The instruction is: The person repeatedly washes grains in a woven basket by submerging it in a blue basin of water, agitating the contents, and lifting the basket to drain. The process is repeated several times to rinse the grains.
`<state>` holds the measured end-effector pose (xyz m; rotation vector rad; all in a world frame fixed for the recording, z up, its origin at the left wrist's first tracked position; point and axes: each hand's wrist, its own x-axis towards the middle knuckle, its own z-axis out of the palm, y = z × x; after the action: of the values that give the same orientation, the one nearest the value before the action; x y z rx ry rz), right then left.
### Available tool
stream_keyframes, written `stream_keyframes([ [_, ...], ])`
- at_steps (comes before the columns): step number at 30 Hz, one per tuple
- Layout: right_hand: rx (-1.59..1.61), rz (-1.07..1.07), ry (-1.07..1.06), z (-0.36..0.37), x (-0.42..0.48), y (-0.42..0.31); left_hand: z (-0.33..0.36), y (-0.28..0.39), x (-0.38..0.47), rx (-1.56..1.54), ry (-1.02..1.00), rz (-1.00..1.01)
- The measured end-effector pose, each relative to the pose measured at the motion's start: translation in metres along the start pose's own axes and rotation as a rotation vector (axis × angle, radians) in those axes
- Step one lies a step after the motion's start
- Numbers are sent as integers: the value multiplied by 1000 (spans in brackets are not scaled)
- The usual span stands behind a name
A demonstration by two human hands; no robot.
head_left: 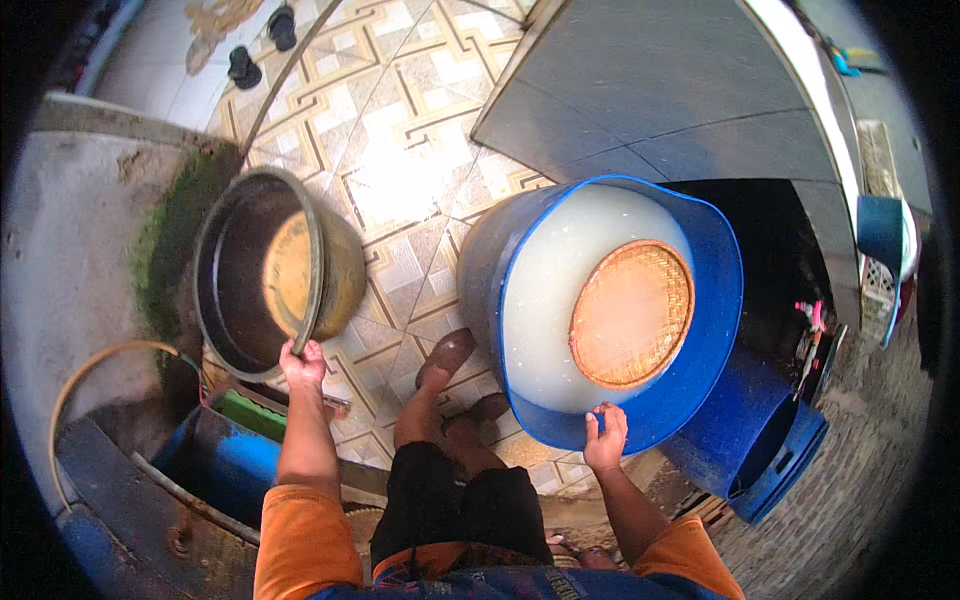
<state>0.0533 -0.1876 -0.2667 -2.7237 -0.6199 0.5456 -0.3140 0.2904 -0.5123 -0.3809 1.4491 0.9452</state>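
Note:
My left hand (303,363) grips the near rim of a large dark plastic basin (337,270), which leans on its side with its mouth towards the left. Part of its inner bottom looks yellowish in the light. To the right stands a wide blue plastic drum (716,255) holding cloudy whitish liquid (540,315). A round woven bamboo basket (634,315) sits in that liquid, its rim above the surface. My right hand (606,435) is at the drum's near rim with its fingers curled; whether they grip the rim is not clear.
Patterned tiles (405,285) cover the floor around my feet. A second blue drum (750,427) lies at the right. On the left are a mossy concrete ledge (169,232), a blue container (225,450) and a hose (67,390). Dark sandals (244,67) lie far off.

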Motion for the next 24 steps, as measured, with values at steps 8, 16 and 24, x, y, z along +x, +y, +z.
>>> stream_keyframes([
  [8,23,107,114,-3,-4,-12,-24,25,-60,131,-33,-11],
  [16,313,171,187,-67,-18,-67,-21,31,-209,183,-252,29],
  [24,934,-73,115,-168,-43,-150,53,69,-350,257,-557,147],
])
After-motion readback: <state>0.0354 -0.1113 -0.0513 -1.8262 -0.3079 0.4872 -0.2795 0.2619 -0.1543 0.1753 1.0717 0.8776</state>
